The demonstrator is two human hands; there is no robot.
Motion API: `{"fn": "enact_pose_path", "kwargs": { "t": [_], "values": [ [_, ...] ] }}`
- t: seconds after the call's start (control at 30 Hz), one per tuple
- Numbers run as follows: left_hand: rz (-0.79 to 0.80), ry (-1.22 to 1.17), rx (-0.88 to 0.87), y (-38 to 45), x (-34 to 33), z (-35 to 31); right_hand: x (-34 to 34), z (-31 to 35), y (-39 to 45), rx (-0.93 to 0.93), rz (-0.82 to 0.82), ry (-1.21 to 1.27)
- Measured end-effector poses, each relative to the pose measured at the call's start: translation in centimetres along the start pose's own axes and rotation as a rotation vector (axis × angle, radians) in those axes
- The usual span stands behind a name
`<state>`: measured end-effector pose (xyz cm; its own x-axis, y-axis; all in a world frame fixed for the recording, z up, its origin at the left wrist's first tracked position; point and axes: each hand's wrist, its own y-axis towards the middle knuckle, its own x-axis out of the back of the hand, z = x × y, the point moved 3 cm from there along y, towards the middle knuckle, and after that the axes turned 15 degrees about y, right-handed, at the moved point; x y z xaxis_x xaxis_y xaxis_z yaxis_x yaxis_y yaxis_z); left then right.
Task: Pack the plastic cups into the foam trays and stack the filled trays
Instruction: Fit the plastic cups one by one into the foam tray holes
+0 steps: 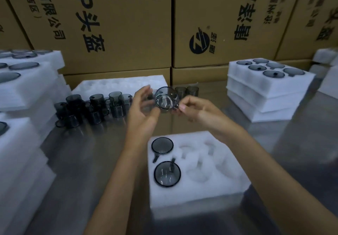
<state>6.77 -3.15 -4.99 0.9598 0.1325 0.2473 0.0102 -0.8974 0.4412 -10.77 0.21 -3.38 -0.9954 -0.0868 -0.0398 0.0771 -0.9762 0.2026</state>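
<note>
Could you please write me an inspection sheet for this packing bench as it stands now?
Surface: shiny grey bench top, dim reflections.
Job's things: near foam tray holds two smoky cups in its left column; other pockets empty. Held cup above it. Loose cups clustered at left. Filled tray stack at right, six cups on top.
Clutter: more foam trays piled at left, an empty tray behind the hands.
Grippers: right hand pinches the held cup by its handle; left hand open beside it, blurred.
Cables: nothing seen.
Surroundings: printed cardboard cartons walled behind.
</note>
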Motion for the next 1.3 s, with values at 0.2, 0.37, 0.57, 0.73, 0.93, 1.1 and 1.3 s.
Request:
{"fn": "enact_pose_path", "kwargs": {
  "t": [0.2,0.37,0.57,0.73,0.93,1.1,1.3],
  "values": [
    [0.340,0.180,-0.179,-3.4,-1.5,-4.7,3.2,1.3,-6.6,0.136,-0.083,-0.027],
    [0.308,0.259,-0.213,-6.0,-1.0,-4.9,2.8,0.3,-9.0,0.138,-0.100,-0.069],
    [0.154,0.217,-0.171,-8.4,0.2,-4.7,1.0,0.3,-9.9,0.231,-0.191,-0.013],
    [0.083,0.214,-0.099,-9.6,0.3,-3.8,0.5,0.1,-10.3,0.249,-0.238,0.088],
    [0.110,0.268,-0.068,-10.0,0.3,-3.5,0.6,-0.4,-10.3,0.250,-0.294,0.081],
    [0.192,0.350,-0.066,-10.4,0.2,-3.4,0.9,-0.8,-10.1,0.238,-0.315,0.015],
    [0.283,0.383,-0.058,-11.1,0.1,-3.3,1.6,-1.4,-9.9,0.164,-0.299,-0.039]
  ]
}}
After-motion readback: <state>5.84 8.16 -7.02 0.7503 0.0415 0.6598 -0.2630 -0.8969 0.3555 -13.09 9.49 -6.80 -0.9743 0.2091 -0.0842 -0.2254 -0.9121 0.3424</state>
